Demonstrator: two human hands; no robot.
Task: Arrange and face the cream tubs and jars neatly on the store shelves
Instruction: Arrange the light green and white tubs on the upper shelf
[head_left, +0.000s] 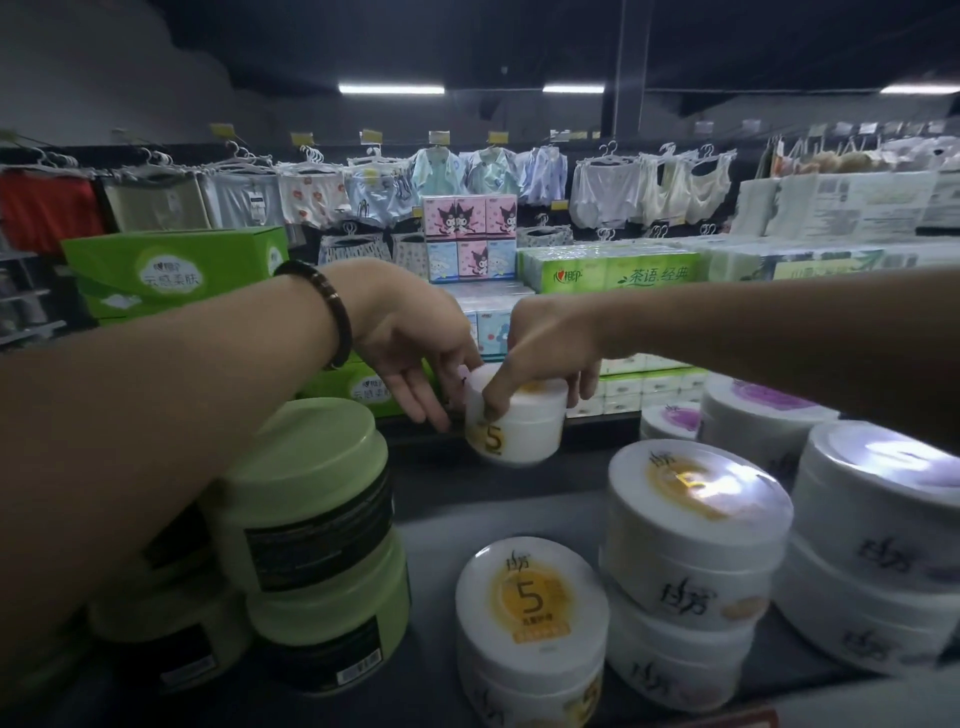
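Note:
A white cream tub with a yellow "5" (517, 428) is held above the back of the dark shelf top (498, 499). My right hand (550, 353) grips its lid from above. My left hand (415, 348), a bead bracelet on its wrist, touches the tub's left side with its fingertips. In front of it stand white tubs with yellow "5" lids, one at the near edge (530, 613) and a stack of two (691, 551) to its right. Stacked green jars with black labels (317, 519) stand at the left under my left forearm.
White tubs with purple lids (763, 410) and more white stacks (878, 530) fill the right side. Across the aisle are green tissue boxes (171, 270), packs of tissues (608, 270) and hanging underwear (311, 192) on a rail.

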